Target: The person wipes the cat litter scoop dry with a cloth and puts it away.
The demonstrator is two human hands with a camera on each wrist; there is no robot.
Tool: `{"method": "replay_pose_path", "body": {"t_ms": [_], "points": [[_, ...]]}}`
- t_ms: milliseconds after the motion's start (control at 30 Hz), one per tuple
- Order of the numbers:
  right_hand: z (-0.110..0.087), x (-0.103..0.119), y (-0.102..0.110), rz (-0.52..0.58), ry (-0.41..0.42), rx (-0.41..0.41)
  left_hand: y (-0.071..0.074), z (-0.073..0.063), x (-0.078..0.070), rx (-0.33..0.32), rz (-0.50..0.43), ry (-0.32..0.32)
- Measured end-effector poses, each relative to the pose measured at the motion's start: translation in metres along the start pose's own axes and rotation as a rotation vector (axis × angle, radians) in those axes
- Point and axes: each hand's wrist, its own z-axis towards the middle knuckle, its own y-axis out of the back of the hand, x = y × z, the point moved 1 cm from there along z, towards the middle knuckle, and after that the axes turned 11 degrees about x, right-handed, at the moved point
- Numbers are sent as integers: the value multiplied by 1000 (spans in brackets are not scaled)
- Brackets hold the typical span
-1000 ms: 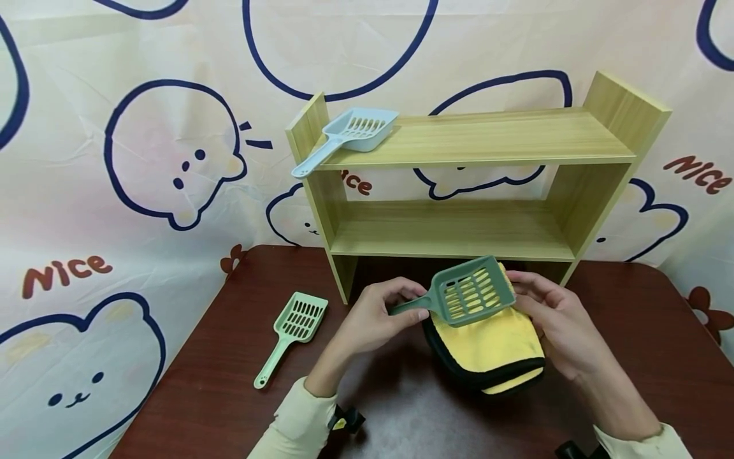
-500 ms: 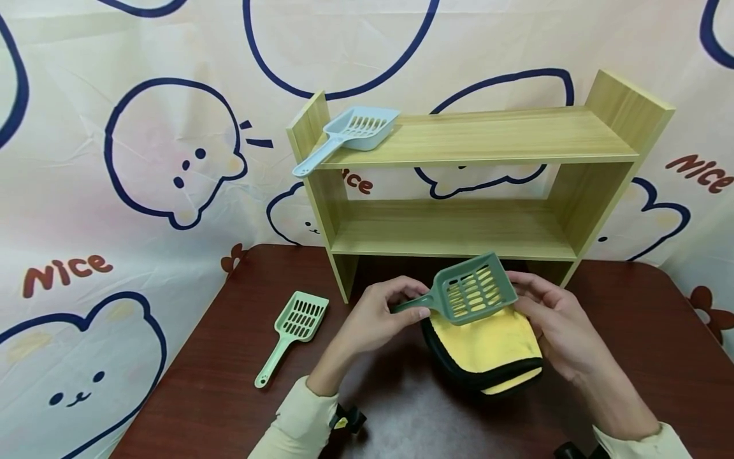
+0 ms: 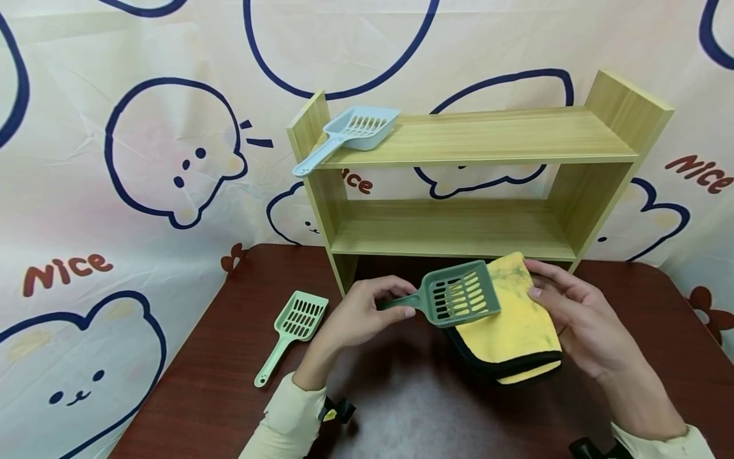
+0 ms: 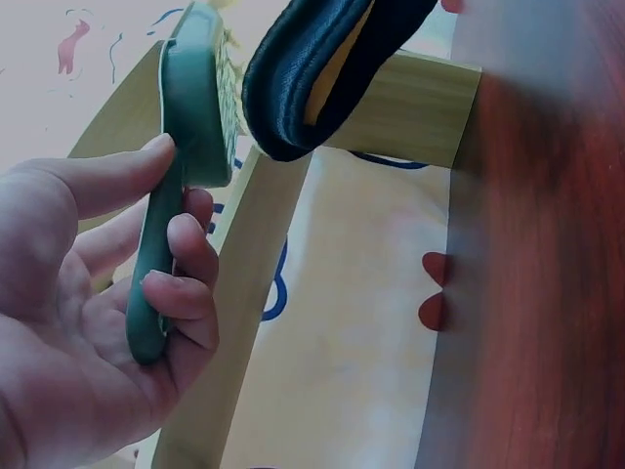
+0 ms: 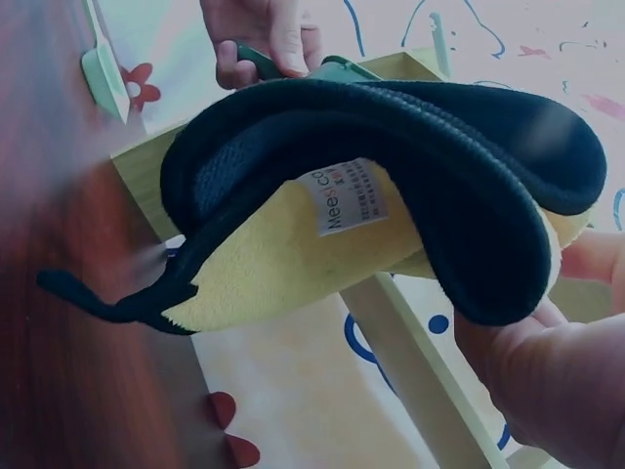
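Note:
My left hand [image 3: 367,312] grips a dark green slotted litter scoop [image 3: 431,299] by its handle, fingers curled round it in the left wrist view. The scoop's head is tilted up above the table. My right hand [image 3: 590,319] pinches a folded yellow cloth [image 3: 518,331] with black edging by its upper right corner. The cloth hangs behind and to the right of the scoop; yellow shows through the slots. Whether the two touch is hard to tell. In the right wrist view, a white label [image 5: 349,197] shows between the cloth's dark folds [image 5: 479,225].
A light green litter scoop [image 3: 298,319] lies on the dark red-brown table [image 3: 229,408] at left. A two-tier wooden shelf [image 3: 487,140] stands at the back, a light blue litter scoop [image 3: 367,131] on its top left. Behind hangs a cartoon-print backdrop [image 3: 57,178].
The scoop has moved a little left and down with my left hand. My right hand and the cloth have shifted right, uncovering more yellow cloth beside the scoop's head.

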Motion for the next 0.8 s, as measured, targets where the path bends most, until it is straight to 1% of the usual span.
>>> {"method": "replay_pose_path", "body": {"t_ms": [200, 367, 633, 800], "points": [[2, -4, -2, 127, 19, 64, 0, 1, 2, -10, -13, -1], [5, -11, -9, 165, 22, 79, -3, 3, 2, -18, -53, 0], [11, -20, -20, 98, -42, 18, -4, 4, 1, -31, -46, 4], [13, -22, -26, 21, -61, -18, -4, 4, 2, -32, -35, 8]]}}
